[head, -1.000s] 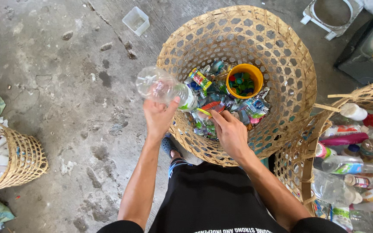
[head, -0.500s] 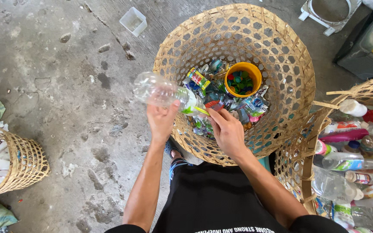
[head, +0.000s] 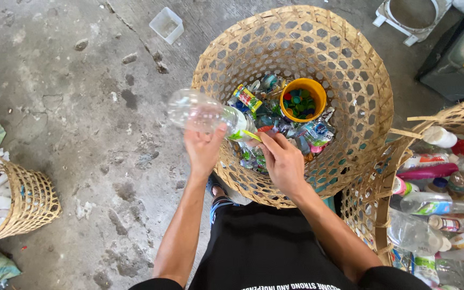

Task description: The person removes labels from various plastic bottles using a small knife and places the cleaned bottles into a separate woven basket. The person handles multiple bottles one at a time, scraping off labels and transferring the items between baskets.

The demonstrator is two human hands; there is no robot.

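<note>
One clear plastic bottle (head: pixel 202 111) is lying on its side in the left hand (head: pixel 204 150), which is grasping it from below, thumb over the body. Since a second ago the bottle has been turning slightly, neck end now pointing toward the right hand (head: pixel 284 161). That hand is closing its fingertips on a strip of green label (head: pixel 245 135) at the bottle's neck end; the strip is hanging partly free, so the label appears to be coming away. Both hands are working over the near rim of the large woven basket (head: pixel 350 70). Just beyond the right hand, loose labels and wrappers are lying in the basket bottom around an orange cup (head: pixel 318 94) of bottle caps. Right of that hand, a second basket (head: pixel 374 215) is holding bottles. Well left of the left hand, a small basket (head: pixel 28 201) of white pieces is standing on the concrete floor (head: pixel 81 80).
</note>
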